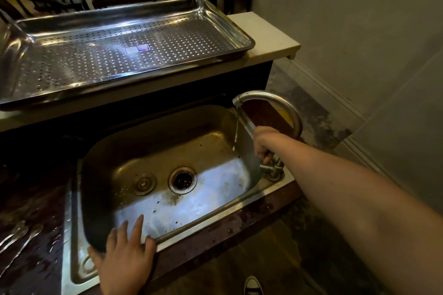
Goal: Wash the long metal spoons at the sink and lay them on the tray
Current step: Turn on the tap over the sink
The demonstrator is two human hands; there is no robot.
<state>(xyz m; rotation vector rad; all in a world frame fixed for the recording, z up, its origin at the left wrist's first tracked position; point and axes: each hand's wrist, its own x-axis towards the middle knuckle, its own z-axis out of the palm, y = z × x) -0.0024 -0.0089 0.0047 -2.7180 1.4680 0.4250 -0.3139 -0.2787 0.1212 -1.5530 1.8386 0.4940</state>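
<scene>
Several long metal spoons (18,238) lie on the dark wet counter at the lower left. A steel sink (249,196) fills the middle, its basin empty of spoons. My left hand (124,256) rests flat on the sink's front rim, fingers spread, holding nothing. My right hand (263,141) reaches across and grips the tap handle (267,163) at the base of the curved faucet (278,103). A thin stream of water falls from the spout. A perforated steel tray (236,29) sits on the raised ledge behind the sink, with nothing on it.
A drain opening (182,179) and a loose plug (143,183) lie in the basin. The pale ledge (268,31) ends at the right near a grey wall. A shoe (253,286) shows on the floor below. Dark chairs stand at the back left.
</scene>
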